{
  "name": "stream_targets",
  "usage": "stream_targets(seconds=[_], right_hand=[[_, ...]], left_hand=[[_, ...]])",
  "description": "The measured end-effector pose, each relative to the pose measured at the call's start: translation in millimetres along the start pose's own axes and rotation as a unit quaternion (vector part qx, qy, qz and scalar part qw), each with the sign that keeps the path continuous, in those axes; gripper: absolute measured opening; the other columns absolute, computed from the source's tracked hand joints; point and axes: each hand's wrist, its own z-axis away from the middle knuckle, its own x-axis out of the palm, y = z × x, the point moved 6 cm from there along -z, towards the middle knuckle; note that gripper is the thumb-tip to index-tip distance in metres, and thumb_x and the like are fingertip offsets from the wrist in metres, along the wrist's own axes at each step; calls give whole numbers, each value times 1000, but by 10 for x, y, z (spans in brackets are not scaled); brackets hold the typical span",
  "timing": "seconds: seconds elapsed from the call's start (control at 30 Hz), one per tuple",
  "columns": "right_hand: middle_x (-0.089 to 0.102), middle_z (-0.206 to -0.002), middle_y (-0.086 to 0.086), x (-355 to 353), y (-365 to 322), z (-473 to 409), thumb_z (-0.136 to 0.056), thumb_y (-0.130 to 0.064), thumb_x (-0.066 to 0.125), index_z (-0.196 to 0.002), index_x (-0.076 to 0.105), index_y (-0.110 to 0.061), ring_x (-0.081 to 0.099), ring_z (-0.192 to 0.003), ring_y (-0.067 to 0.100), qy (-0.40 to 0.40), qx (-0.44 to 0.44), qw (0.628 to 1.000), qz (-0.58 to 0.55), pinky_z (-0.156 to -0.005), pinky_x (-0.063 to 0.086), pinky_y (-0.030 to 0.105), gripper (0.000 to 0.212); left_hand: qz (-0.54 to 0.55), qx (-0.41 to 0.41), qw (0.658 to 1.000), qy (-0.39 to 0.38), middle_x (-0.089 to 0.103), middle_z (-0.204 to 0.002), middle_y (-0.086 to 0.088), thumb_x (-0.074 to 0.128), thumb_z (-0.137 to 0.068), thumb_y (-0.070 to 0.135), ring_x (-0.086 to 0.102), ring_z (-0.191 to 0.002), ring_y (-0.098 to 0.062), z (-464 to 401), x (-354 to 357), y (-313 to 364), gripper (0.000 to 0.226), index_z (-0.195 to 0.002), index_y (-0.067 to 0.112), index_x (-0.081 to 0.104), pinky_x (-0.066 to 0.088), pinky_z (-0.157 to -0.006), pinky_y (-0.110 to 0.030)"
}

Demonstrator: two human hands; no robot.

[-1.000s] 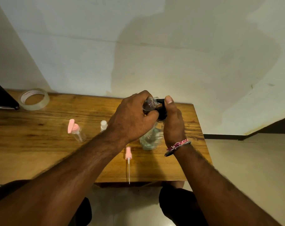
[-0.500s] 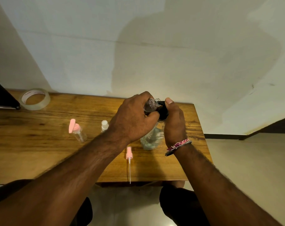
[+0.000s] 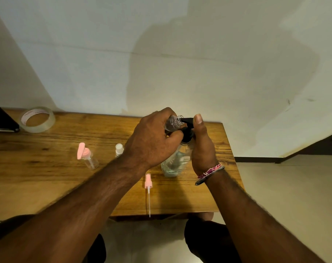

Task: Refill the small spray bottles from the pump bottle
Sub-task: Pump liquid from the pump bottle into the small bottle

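Note:
My left hand grips a small clear spray bottle, tilted with its open threaded neck against the black nozzle of the pump bottle. The pump bottle is clear, holds some liquid and stands near the table's right end. My right hand wraps round its black pump head, thumb on top. A pink sprayer head with a long dip tube lies loose near the front edge. Another small bottle with a pink cap stands to the left. A white-capped small bottle peeks out behind my left wrist.
The wooden table stands against a pale wall. A roll of clear tape lies at the back left, beside a dark flat object at the frame's edge. Past the table's right edge is pale floor. My knees show below the front edge.
The pump head and my right thumb have risen again after dipping half a second ago. The small bottle stays at the nozzle; nothing else moved.

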Motion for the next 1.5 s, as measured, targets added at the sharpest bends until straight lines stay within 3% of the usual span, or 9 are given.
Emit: stream_targets(seconds=[0.2,0.47,0.6,0.73,0.87,1.03,1.23,1.4,1.5], right_hand=[[80,-98,3,3,7,-25,-83,-74,46,-88,81,-40,73,-105,24,14,14,1000,18,-106,49,57,49],[76,-75,-14,-30,58,-33,-104,-46,43,-72,80,-36,69,-77,-5,52,17,998,10,-71,53,15,50],[74,-90,-6,-80,83,-30,-93,-54,48,-85,73,-28,65,-78,-6,82,15,996,21,-74,49,19,37],[74,-71,-17,-61,36,-25,-110,-33,38,-76,73,-27,67,-71,-9,41,2,999,26,-65,49,9,49],[79,-86,-11,-2,8,-13,-96,-57,38,-80,80,-44,73,-89,2,17,-2,999,35,-83,53,24,47],[79,-107,6,14,42,-28,-85,-76,45,-97,81,-38,72,-110,22,5,6,1000,12,-108,48,56,54],[78,-108,10,11,47,-29,-86,-73,45,-99,81,-33,72,-111,26,12,8,1000,6,-107,47,58,56],[78,-89,-4,-5,46,-40,-88,-63,49,-84,81,-38,72,-93,12,33,19,999,-2,-91,53,41,41],[76,-87,-3,-33,83,-70,-78,-66,54,-80,81,-35,69,-92,14,59,28,998,-7,-95,51,50,41]], left_hand=[[3,-1,1000,-2,63,-82,9,70,-88,22,59,-74,-10,5,-10,7,12,-95,24,61,39,-62,-26],[-4,-10,1000,-5,62,-81,12,71,-86,21,58,-74,-9,15,4,-8,15,-94,26,60,38,-61,-25],[-4,-19,1000,-10,64,-83,10,72,-85,21,59,-77,-11,27,38,-42,16,-97,25,61,39,-62,-25],[1,-12,1000,-9,64,-83,8,71,-86,22,60,-75,-12,22,26,-22,14,-98,23,63,40,-61,-25],[6,-7,1000,-5,65,-83,6,70,-88,21,60,-73,-12,16,0,14,13,-99,21,64,41,-60,-24],[15,-17,1000,-1,66,-85,6,71,-90,23,61,-74,-12,15,-21,-3,12,-100,22,64,41,-61,-25],[10,-18,1000,-2,63,-81,8,70,-88,22,58,-71,-10,15,-20,12,12,-97,24,62,38,-60,-24],[2,-16,1000,-8,64,-82,6,69,-88,21,58,-73,-12,19,6,9,12,-98,20,62,39,-61,-26],[-6,-20,1000,-12,63,-82,7,70,-88,20,57,-74,-11,27,23,-16,12,-97,20,62,38,-61,-25]])
